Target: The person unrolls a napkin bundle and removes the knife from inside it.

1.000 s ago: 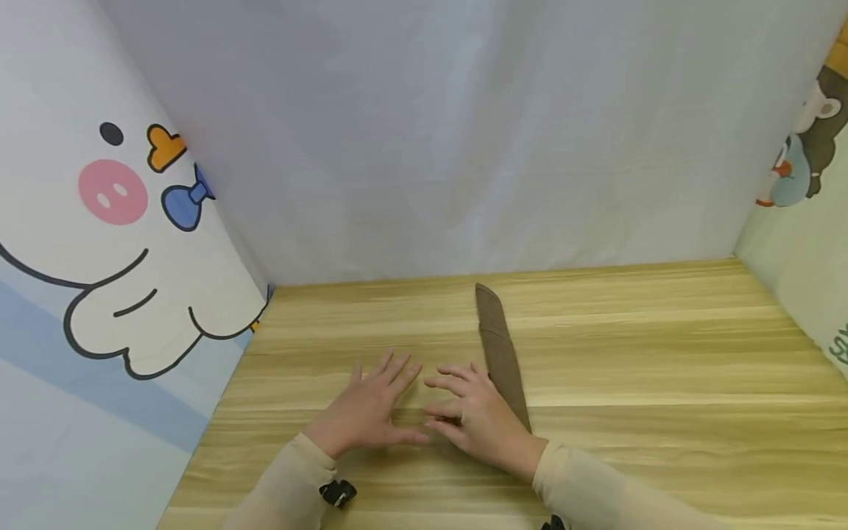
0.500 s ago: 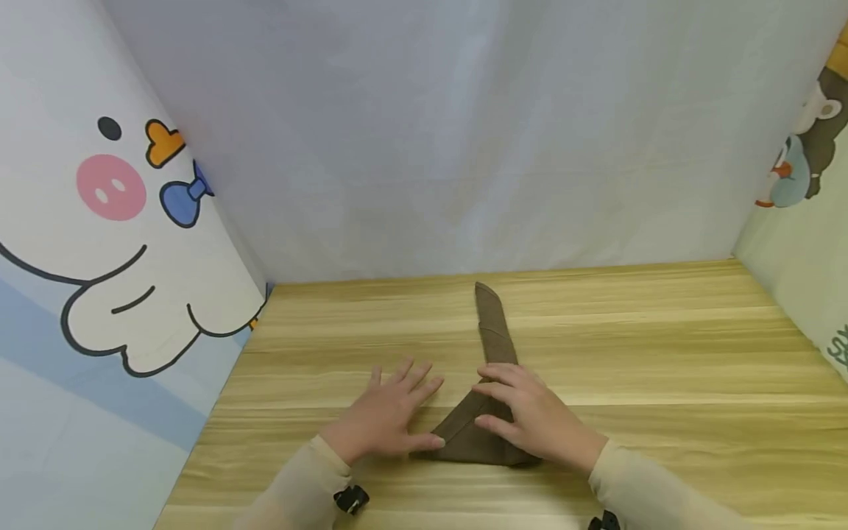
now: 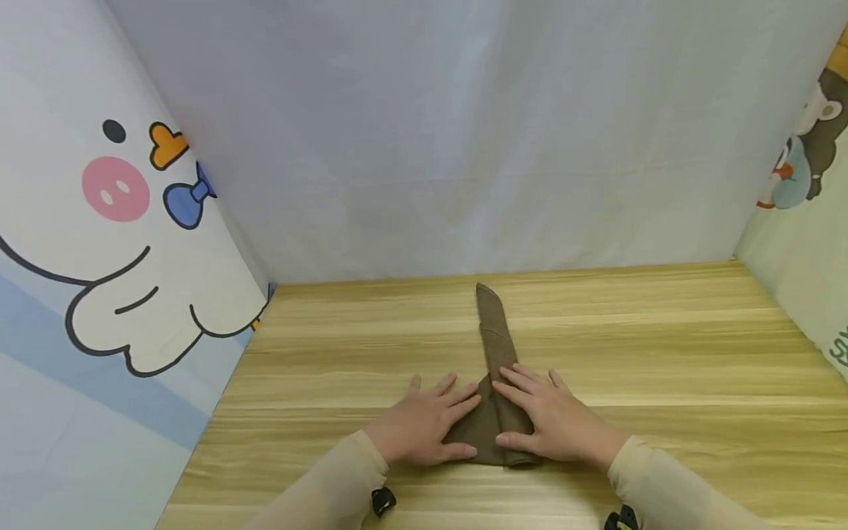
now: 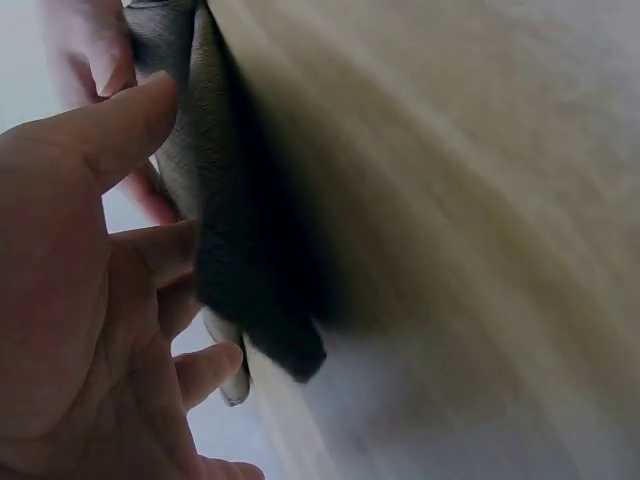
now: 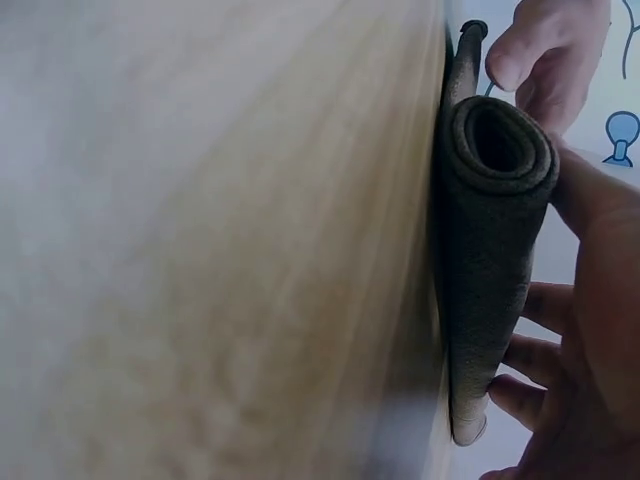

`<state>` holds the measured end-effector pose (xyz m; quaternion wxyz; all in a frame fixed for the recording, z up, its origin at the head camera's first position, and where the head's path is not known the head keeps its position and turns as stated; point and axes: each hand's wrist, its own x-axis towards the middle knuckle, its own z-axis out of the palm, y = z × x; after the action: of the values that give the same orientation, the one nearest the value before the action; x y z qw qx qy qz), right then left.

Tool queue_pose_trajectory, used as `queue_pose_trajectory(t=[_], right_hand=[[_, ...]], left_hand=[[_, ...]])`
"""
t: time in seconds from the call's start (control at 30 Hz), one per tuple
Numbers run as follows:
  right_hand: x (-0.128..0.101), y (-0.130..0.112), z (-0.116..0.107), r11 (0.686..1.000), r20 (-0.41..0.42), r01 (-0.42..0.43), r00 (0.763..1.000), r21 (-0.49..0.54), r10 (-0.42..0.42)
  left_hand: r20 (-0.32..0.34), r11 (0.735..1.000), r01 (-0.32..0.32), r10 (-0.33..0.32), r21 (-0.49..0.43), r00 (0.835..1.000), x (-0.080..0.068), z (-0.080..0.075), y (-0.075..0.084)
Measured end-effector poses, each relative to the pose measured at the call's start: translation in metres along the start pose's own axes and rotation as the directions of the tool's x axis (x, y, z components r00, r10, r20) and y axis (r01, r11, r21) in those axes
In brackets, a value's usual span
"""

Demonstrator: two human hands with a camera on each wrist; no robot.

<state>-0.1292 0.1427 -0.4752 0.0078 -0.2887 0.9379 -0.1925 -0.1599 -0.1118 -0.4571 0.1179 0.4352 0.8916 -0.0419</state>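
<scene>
A dark brown cloth [image 3: 480, 436] lies on the table, with a flat triangular part on its left and a long narrow strip [image 3: 495, 335] pointing to the back. Its right side forms a roll [image 5: 490, 235], whose spiral end shows in the right wrist view. My left hand [image 3: 429, 423], fingers spread, rests on the triangular part and hides its left corner. On the roll my right hand [image 3: 563, 419] lays its outstretched fingers and thumb. In the left wrist view the cloth edge [image 4: 255, 290] passes beside the left fingertips.
The wood-grain table [image 3: 662, 353] reaches back to a pale grey curtain [image 3: 464, 147]. Cartoon-printed cloth panels stand at the left [image 3: 59, 191] and right [image 3: 788, 258]. Black straps [image 3: 383, 501] sit at the wrists.
Both hands have moved right. The right hand has shifted onto the roll, uncovering the triangular part, and the left has come onto the cloth. The strip's far end has stayed put.
</scene>
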Motion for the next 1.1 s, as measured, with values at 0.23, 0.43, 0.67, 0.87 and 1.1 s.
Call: queue_pose_trajectory(t=[0.23, 0.43, 0.67, 0.87, 1.1], right_hand=[[-0.001, 0.003, -0.002, 1.000, 0.054, 0.003, 0.999, 0.018, -0.004], [0.000, 0.005, -0.003, 1.000, 0.066, 0.010, 0.998, 0.029, -0.012], [0.001, 0.004, 0.000, 0.998, 0.076, 0.007, 0.997, 0.058, -0.011], [0.004, 0.000, 0.003, 0.999, 0.085, 0.000, 0.996, 0.055, -0.005], [0.013, -0.010, 0.009, 0.999, 0.078, -0.002, 0.997, 0.046, -0.001]], left_hand=[[0.045, 1.000, 0.013, -0.014, 0.005, 0.999, 0.006, 0.004, -0.002], [0.036, 1.000, 0.004, -0.004, -0.012, 0.999, 0.005, 0.006, -0.003], [0.029, 1.000, 0.013, -0.013, -0.005, 1.000, 0.002, 0.009, -0.003], [0.024, 1.000, 0.021, -0.021, -0.004, 0.999, -0.002, 0.011, -0.005], [0.031, 0.999, 0.039, -0.038, -0.032, 0.999, -0.012, 0.012, -0.015]])
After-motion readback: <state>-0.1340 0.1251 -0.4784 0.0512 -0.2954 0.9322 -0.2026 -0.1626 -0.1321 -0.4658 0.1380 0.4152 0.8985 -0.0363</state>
